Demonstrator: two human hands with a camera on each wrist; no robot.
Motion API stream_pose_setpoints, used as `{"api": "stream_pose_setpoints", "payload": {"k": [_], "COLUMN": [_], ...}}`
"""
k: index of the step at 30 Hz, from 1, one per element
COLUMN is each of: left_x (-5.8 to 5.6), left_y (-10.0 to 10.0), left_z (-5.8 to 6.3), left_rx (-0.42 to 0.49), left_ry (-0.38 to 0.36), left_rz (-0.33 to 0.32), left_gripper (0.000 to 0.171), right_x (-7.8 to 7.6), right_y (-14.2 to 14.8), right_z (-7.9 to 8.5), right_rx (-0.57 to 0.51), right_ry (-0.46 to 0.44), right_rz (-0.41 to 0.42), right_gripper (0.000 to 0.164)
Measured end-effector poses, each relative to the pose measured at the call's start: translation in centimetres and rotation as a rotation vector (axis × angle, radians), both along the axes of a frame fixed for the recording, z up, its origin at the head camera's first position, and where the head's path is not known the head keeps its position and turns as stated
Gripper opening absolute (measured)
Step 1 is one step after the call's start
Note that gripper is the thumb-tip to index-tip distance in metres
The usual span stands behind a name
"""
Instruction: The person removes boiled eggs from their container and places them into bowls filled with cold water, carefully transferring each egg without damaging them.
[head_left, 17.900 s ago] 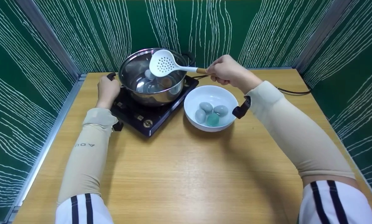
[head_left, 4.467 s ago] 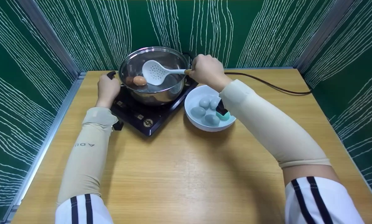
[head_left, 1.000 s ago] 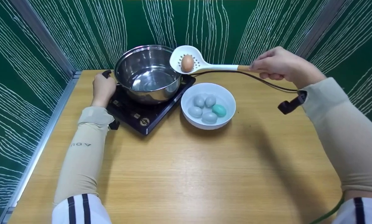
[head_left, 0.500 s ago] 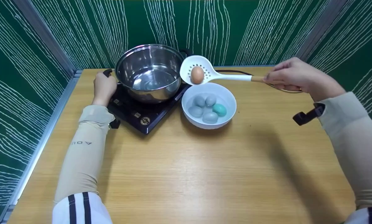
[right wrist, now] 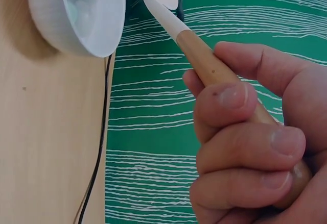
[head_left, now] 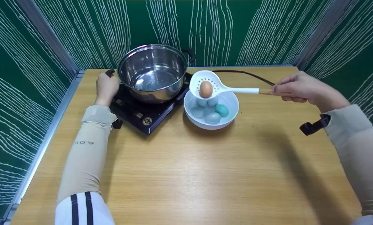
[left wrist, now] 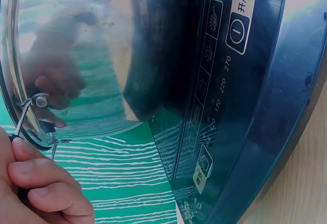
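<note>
My right hand (head_left: pixel 301 87) grips the wooden handle of a white slotted spoon (head_left: pixel 244 90); in the right wrist view its fingers wrap round the handle (right wrist: pixel 204 63). A brown egg (head_left: pixel 206 89) lies in the spoon's perforated bowl, which is over the far left part of a white bowl (head_left: pixel 211 126). Inside that bowl are several pale blue-grey eggs (head_left: pixel 212 118) and one teal egg (head_left: pixel 222 110). With my left hand (head_left: pixel 107 87) I hold the black side handle (head_left: pixel 110 72) of a steel pot (head_left: pixel 155 94); the left wrist view shows the fingers (left wrist: pixel 46 178) curled round it.
The pot stands on a black induction cooker (head_left: pixel 136 114) at the back left of the wooden table (head_left: pixel 186 168). A dark cable (head_left: pixel 245 72) runs along the back of the table. Green panels with white streaks (head_left: pixel 211 34) enclose the back and sides.
Earlier the spoon was in the pot beside the brown egg. It has since come out with that egg and moved right and nearer, over the white bowl. My left hand stays on the pot handle.
</note>
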State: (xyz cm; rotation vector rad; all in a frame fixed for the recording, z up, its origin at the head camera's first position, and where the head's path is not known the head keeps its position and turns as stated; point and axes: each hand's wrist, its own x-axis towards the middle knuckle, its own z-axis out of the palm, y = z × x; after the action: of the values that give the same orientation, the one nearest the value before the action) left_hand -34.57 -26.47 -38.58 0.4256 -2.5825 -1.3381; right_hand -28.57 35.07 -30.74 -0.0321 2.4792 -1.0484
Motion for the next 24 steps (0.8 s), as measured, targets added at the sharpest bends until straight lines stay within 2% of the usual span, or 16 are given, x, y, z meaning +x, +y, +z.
{"api": "stream_pose_setpoints", "payload": {"k": [8, 12, 14, 19, 24], "left_x": [-0.1, -0.2, -0.3, -0.2, 0.0], "left_y": [0.1, 0.2, 0.2, 0.0, 0.0], "left_z": [-0.1, -0.1, 0.0, 0.1, 0.1], "left_rx": [0.004, -0.002, 0.004, 0.015, 0.028], "left_ry": [-0.005, -0.02, -0.026, -0.045, -0.056], "left_rz": [-0.004, -0.009, -0.006, 0.007, 0.004], "left_gripper": [0.013, 0.021, 0.017, 0.013, 0.02], "right_x": [0.5, 0.8, 0.9, 1.3, 1.8], "right_y": [0.7, 0.8, 0.7, 0.4, 0.2], "right_z": [-1.3, -1.8, -2.0, -2.0, -1.6], "right_rx": [0.013, 0.028, 0.037, 0.054, 0.085], "right_ry": [-0.011, -0.009, -0.005, 0.003, 0.019], "right_rz": [0.024, 0.028, 0.031, 0.037, 0.049], "right_gripper": [0.028, 0.031, 0.033, 0.036, 0.035]}}
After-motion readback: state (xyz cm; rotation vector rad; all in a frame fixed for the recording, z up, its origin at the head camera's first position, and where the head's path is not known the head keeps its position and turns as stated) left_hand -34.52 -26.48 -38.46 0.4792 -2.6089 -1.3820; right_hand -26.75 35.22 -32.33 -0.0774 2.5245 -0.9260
